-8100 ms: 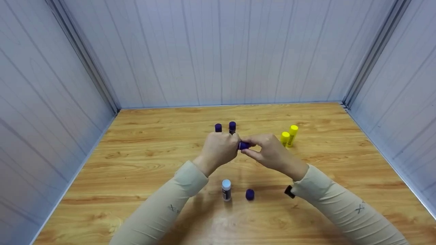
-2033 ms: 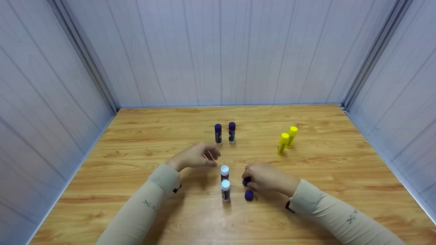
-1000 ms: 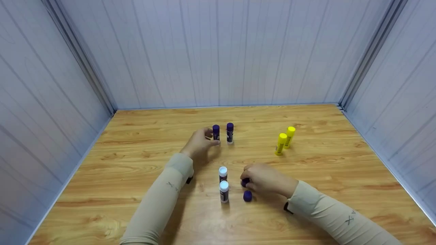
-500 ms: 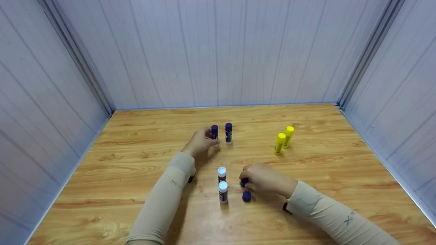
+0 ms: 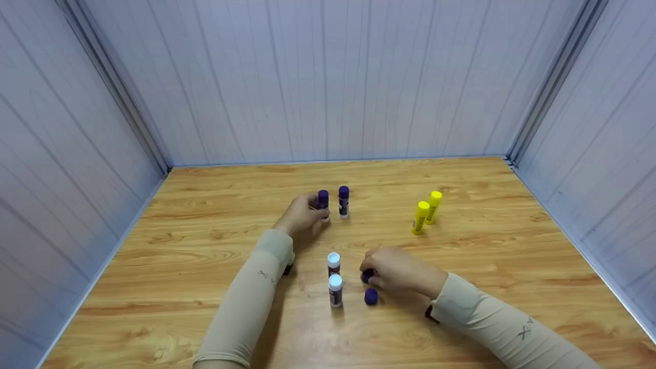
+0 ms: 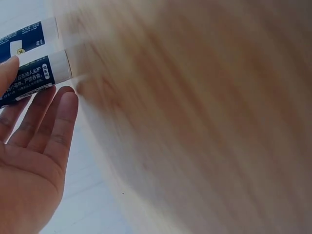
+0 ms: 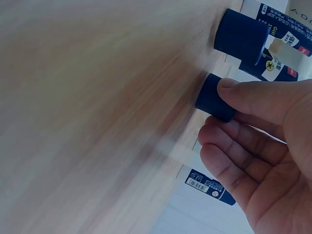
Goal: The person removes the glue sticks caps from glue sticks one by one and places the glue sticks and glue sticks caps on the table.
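Observation:
At the back of the table my left hand [image 5: 300, 214] holds an upright glue stick [image 5: 323, 197] with a dark purple cap, thumb in front and fingers behind it. The left wrist view shows the thumb on the label of this glue stick [image 6: 36, 78]. A second capped glue stick [image 5: 344, 202] stands just right of it. My right hand [image 5: 397, 270] pinches a loose dark cap [image 7: 213, 99] that rests on the table. Another loose cap [image 5: 371, 296] sits nearer the front. Left of the caps stand two uncapped glue sticks, a rear one [image 5: 333, 260] and a front one [image 5: 335, 292].
Two yellow glue sticks, one in front [image 5: 420, 218] and one behind [image 5: 433, 206], stand upright at the right. Pale panel walls [image 5: 328, 82] enclose the wood-grain table [image 5: 205, 266] at the back and both sides.
Eight seconds ago both hands worked together on one glue stick; it now stands uncapped beside the other. My left hand has since moved back to a capped glue stick. My right hand keeps the cap.

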`<state>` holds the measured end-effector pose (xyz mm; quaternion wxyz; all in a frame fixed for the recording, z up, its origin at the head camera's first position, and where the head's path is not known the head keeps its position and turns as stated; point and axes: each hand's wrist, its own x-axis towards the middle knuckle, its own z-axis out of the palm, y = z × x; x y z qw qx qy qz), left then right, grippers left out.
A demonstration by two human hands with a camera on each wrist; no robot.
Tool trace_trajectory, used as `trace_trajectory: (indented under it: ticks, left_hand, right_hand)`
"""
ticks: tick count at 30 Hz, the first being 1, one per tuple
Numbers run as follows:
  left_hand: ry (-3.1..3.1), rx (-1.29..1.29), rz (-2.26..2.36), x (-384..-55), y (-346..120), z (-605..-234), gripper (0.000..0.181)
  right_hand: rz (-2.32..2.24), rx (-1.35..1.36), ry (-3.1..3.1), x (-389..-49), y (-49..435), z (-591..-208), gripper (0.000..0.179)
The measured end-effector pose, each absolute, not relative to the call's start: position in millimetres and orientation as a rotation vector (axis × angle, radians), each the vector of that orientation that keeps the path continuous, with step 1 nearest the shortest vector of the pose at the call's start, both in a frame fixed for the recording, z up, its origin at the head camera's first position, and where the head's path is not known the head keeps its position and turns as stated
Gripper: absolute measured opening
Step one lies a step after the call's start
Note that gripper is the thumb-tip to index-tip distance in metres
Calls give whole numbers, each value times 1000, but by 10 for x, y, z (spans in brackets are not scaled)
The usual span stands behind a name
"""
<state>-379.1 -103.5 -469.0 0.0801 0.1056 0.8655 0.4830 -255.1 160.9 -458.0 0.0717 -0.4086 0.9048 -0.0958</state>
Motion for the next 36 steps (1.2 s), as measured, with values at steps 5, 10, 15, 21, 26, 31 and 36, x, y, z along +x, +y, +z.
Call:
trace_trajectory:
  ticks: [5, 10, 15, 21, 26, 31, 36]
  left_hand:
    - [2579, 310, 1449, -3781, -1044, -4664, 32]
    - [2547, 270, 1500, -3769, -1059, -4594, 36]
    - [2569, 306, 1564, -3732, -1104, -4521, 27]
    - [2551, 372, 1664, -3671, -1174, -4431, 22]
    - [2554, 412, 1662, -3602, -1240, -4350, 22]
    - [2565, 504, 1622, -3548, -1274, -4296, 23]
    - [2674, 654, 1505, -3466, -1261, -4254, 20]
  right_hand:
    - [-291, -1189, 2716, -2536, 1605, -4563, 12]
    - [-299, -1135, 2707, -2540, 1597, -4546, 17]
    - [-304, -1131, 2705, -2557, 1592, -4557, 28]
    - [-313, -1149, 2694, -2584, 1593, -4554, 15]
    - [-309, -1190, 2684, -2600, 1584, -4553, 11]
    - [-315, -1219, 2682, -2605, 1600, -4554, 18]
    - [-320, -1138, 2669, -2594, 1619, -4494, 34]
